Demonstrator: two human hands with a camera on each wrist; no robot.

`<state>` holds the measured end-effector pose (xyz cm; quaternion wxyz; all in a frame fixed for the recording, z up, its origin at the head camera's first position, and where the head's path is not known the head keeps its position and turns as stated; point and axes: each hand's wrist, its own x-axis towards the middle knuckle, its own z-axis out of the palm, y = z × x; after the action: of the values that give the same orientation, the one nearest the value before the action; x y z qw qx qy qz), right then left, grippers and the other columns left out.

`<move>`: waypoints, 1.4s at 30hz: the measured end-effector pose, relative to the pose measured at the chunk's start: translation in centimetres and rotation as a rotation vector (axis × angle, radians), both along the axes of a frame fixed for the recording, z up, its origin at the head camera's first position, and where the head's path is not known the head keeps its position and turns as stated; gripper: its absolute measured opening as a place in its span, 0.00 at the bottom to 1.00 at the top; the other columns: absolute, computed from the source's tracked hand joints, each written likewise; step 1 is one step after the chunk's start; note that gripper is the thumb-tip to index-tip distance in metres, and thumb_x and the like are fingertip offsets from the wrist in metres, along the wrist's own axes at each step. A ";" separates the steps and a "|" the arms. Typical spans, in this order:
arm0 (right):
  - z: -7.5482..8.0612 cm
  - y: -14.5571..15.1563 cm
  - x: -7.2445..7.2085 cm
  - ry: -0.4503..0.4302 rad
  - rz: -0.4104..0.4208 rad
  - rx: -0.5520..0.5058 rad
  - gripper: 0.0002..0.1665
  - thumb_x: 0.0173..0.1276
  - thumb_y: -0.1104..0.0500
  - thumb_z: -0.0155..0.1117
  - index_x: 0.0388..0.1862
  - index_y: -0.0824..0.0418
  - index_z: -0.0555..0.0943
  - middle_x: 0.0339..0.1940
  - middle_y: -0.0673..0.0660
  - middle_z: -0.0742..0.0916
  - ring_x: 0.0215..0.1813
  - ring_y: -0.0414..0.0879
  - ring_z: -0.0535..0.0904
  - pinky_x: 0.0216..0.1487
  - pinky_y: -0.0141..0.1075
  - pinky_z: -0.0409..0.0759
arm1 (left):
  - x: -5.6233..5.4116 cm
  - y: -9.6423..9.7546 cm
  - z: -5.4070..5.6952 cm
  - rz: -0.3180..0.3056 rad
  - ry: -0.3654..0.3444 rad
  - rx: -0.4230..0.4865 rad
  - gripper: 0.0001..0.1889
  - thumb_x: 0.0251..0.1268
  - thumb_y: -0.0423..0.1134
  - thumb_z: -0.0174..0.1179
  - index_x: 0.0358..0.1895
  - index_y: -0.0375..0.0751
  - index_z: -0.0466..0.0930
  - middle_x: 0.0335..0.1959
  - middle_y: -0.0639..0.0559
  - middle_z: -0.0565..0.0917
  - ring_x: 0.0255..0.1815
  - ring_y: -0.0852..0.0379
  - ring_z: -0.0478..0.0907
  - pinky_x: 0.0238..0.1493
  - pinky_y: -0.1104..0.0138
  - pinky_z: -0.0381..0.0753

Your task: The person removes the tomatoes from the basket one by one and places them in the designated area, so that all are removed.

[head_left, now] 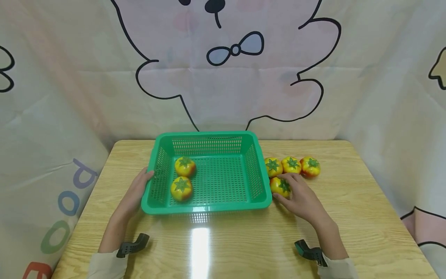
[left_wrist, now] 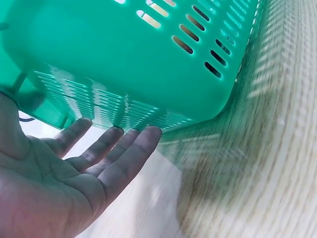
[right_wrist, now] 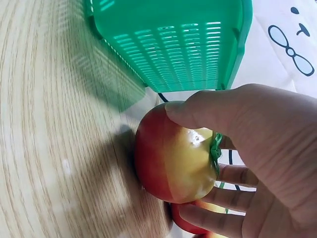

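Note:
A green plastic basket (head_left: 207, 207) with slotted walls stands on the table. Two yellow-red tomatoes with green star-shaped tops, one tomato (head_left: 185, 166) behind the other tomato (head_left: 181, 189), lie in its left part. My left hand (head_left: 138, 186) is at the basket's left side; its fairly straight fingertips (left_wrist: 148, 136) touch the slotted wall from outside. Just right of the basket, my right hand (head_left: 299, 195) holds another tomato (right_wrist: 173, 153) between thumb and fingers, low over the tabletop. Behind that hand, three tomatoes (head_left: 291, 165) sit in a row.
The wooden table (head_left: 244, 248) reaches to a cloth backdrop (head_left: 223, 93) with a cartoon animal print, and cloth hangs at both sides. Black wrist bands (head_left: 134, 245) with mounts are on both forearms.

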<state>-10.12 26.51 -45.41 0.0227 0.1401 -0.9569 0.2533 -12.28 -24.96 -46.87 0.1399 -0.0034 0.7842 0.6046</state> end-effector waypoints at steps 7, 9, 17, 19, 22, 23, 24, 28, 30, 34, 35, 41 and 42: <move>-0.1 0.0 0.1 0.008 0.000 -0.001 0.32 0.68 0.58 0.78 0.67 0.64 0.78 0.66 0.68 0.81 0.67 0.65 0.78 0.66 0.64 0.80 | 0.0 0.0 0.0 0.006 -0.009 -0.011 0.38 0.87 0.64 0.30 0.87 0.44 0.44 0.79 0.33 0.63 0.64 0.51 0.78 0.54 0.68 0.86; -0.1 0.0 0.1 0.009 0.000 -0.001 0.32 0.68 0.57 0.78 0.67 0.64 0.78 0.66 0.67 0.81 0.67 0.65 0.79 0.66 0.64 0.80 | 0.1 0.0 0.1 0.005 -0.011 -0.013 0.38 0.87 0.64 0.30 0.87 0.44 0.44 0.79 0.34 0.63 0.64 0.52 0.78 0.54 0.68 0.86; 0.1 0.0 0.3 0.002 -0.017 0.016 0.32 0.70 0.54 0.77 0.68 0.62 0.78 0.67 0.67 0.80 0.66 0.65 0.80 0.63 0.65 0.82 | 0.1 0.1 0.2 -0.001 -0.005 0.000 0.38 0.88 0.63 0.29 0.87 0.43 0.44 0.78 0.32 0.64 0.59 0.56 0.81 0.52 0.66 0.87; 0.2 0.0 0.3 0.003 -0.025 0.025 0.32 0.70 0.53 0.77 0.69 0.62 0.78 0.67 0.66 0.80 0.67 0.65 0.80 0.61 0.65 0.82 | 0.1 0.1 0.2 0.000 -0.004 0.008 0.37 0.88 0.62 0.30 0.87 0.43 0.44 0.77 0.32 0.64 0.58 0.57 0.81 0.52 0.65 0.87; 0.3 0.1 0.3 0.002 -0.038 0.040 0.34 0.70 0.51 0.77 0.70 0.62 0.77 0.68 0.66 0.80 0.67 0.65 0.80 0.60 0.66 0.83 | 0.0 0.1 0.2 0.005 -0.008 0.019 0.37 0.88 0.62 0.30 0.87 0.43 0.44 0.76 0.32 0.65 0.56 0.57 0.81 0.51 0.64 0.88; 0.4 0.0 0.3 0.001 -0.041 0.044 0.35 0.70 0.50 0.76 0.70 0.62 0.77 0.68 0.66 0.80 0.66 0.65 0.81 0.60 0.66 0.83 | 0.0 0.2 0.2 0.006 -0.010 0.019 0.37 0.88 0.62 0.30 0.87 0.43 0.44 0.76 0.32 0.65 0.55 0.58 0.82 0.51 0.64 0.88; 0.4 0.0 0.3 0.000 -0.044 0.046 0.35 0.70 0.49 0.76 0.70 0.62 0.77 0.68 0.66 0.80 0.67 0.65 0.81 0.60 0.66 0.83 | 0.0 0.2 0.2 0.007 -0.010 0.020 0.37 0.88 0.62 0.30 0.87 0.43 0.43 0.76 0.32 0.65 0.55 0.58 0.82 0.50 0.64 0.88; 0.4 0.0 0.2 -0.006 -0.045 0.046 0.35 0.71 0.48 0.76 0.71 0.61 0.77 0.69 0.66 0.81 0.67 0.65 0.81 0.60 0.66 0.83 | 0.2 0.1 0.2 0.006 -0.001 0.024 0.37 0.88 0.62 0.30 0.87 0.42 0.43 0.75 0.31 0.66 0.54 0.59 0.83 0.49 0.64 0.88; 0.4 -0.1 0.2 -0.008 -0.043 0.043 0.35 0.71 0.48 0.75 0.71 0.61 0.77 0.69 0.66 0.81 0.67 0.65 0.81 0.60 0.67 0.83 | 0.3 0.0 0.2 0.004 0.005 0.025 0.37 0.88 0.62 0.30 0.87 0.42 0.44 0.74 0.30 0.66 0.53 0.59 0.83 0.49 0.63 0.89; 0.5 -0.2 0.2 -0.008 -0.038 0.040 0.36 0.72 0.47 0.75 0.72 0.60 0.76 0.69 0.66 0.80 0.67 0.67 0.80 0.59 0.67 0.83 | 0.3 -0.2 0.2 0.006 -0.001 0.018 0.38 0.87 0.64 0.30 0.87 0.44 0.43 0.74 0.30 0.66 0.52 0.59 0.84 0.49 0.63 0.89; 0.5 -0.2 0.2 -0.008 -0.037 0.040 0.36 0.72 0.47 0.74 0.72 0.60 0.76 0.69 0.66 0.80 0.67 0.67 0.80 0.59 0.68 0.83 | 0.3 -0.2 0.2 0.009 -0.004 0.016 0.38 0.87 0.64 0.31 0.87 0.44 0.43 0.74 0.31 0.67 0.52 0.59 0.84 0.49 0.63 0.89; 0.9 -0.2 0.1 -0.010 -0.030 0.049 0.38 0.73 0.47 0.74 0.74 0.62 0.74 0.71 0.68 0.79 0.69 0.68 0.78 0.61 0.68 0.81 | -0.1 -0.1 0.0 0.031 -0.030 0.001 0.38 0.87 0.65 0.31 0.86 0.44 0.46 0.75 0.32 0.67 0.55 0.55 0.82 0.51 0.62 0.88; 1.0 -0.2 0.0 -0.013 -0.030 0.050 0.38 0.72 0.48 0.74 0.75 0.62 0.74 0.71 0.68 0.79 0.70 0.68 0.78 0.61 0.69 0.81 | -0.1 -0.1 -0.1 0.030 -0.030 0.000 0.38 0.87 0.64 0.31 0.86 0.44 0.46 0.75 0.32 0.66 0.56 0.55 0.82 0.51 0.63 0.88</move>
<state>-10.10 26.28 -44.41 0.0168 0.1247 -0.9650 0.2300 -12.41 -25.07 -46.93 0.1426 -0.0244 0.7818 0.6065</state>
